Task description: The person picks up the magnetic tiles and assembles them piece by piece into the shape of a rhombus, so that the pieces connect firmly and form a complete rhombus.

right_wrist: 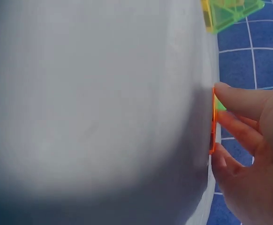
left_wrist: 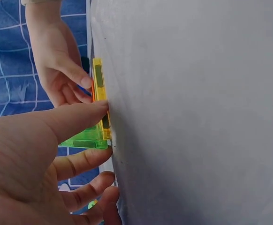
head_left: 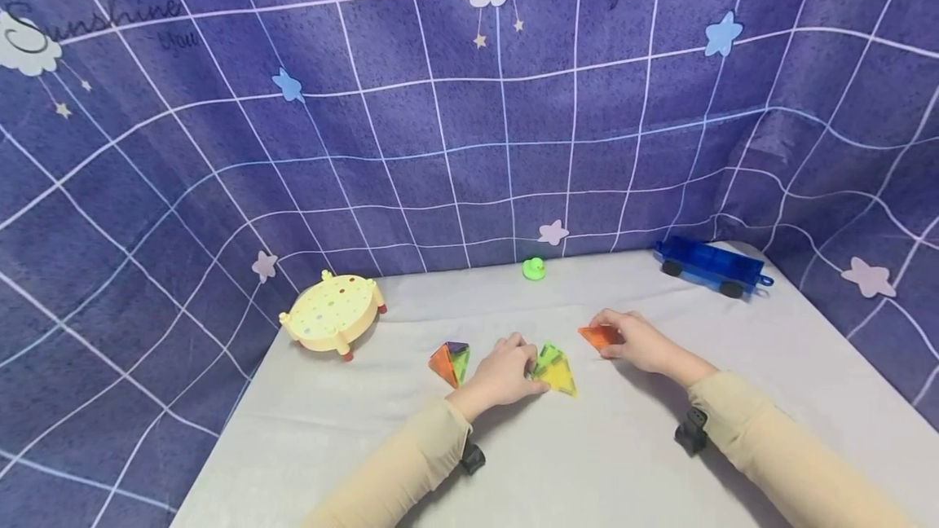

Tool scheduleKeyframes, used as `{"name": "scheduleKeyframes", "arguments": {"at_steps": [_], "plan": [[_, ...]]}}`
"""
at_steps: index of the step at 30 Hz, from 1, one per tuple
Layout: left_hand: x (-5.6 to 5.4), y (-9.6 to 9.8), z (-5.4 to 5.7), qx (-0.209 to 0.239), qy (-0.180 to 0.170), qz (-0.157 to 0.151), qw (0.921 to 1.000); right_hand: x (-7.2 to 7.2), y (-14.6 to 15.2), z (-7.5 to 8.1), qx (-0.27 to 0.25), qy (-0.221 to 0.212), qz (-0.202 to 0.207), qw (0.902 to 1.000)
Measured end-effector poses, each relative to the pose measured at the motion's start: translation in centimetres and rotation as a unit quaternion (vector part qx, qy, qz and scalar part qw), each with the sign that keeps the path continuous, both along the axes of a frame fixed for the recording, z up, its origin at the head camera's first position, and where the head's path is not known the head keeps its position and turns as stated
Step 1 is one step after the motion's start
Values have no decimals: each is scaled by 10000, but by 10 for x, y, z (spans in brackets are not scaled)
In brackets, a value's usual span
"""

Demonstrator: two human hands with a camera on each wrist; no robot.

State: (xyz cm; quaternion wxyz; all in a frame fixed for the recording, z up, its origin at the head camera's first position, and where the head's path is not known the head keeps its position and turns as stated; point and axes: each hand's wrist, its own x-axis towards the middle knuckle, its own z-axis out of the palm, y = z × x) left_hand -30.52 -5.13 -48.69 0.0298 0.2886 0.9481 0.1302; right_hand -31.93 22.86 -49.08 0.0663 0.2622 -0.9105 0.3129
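Over pale cloth (head_left: 587, 463), the half-curled left hand (head_left: 508, 371) pinches translucent yellow-and-green plastic tiles (head_left: 560, 376), the right hand (head_left: 638, 342) a translucent orange plastic triangle (head_left: 597, 337); light edge grips suit best.

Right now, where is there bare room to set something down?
Bare table lies between the green duck and the blue wagon, and nearest you between the sleeves. Mid-table is crowded: the left grip, beside the multicolored piece, holds yellow and green tiles; the right grip pinches an orange tile.
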Motion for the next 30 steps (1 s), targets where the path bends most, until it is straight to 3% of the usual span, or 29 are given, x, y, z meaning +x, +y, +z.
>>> {"name": "scheduleKeyframes", "arguments": {"at_steps": [5, 9, 18, 30], "plan": [[0, 0, 2, 15, 14, -6, 10000, 4, -3, 1, 360, 9, -526, 9980], [0, 1, 2, -7, -1, -1, 10000, 8, -3, -1, 358, -88, -810, 9960], [-2, 2, 1, -38, 151, 43, 9999, 17, -13, 4, -73, -393, -324, 9987], [-2, 4, 1, -136, 91, 48, 9999, 27, -29, 4, -466, -506, -330, 9971]]}}
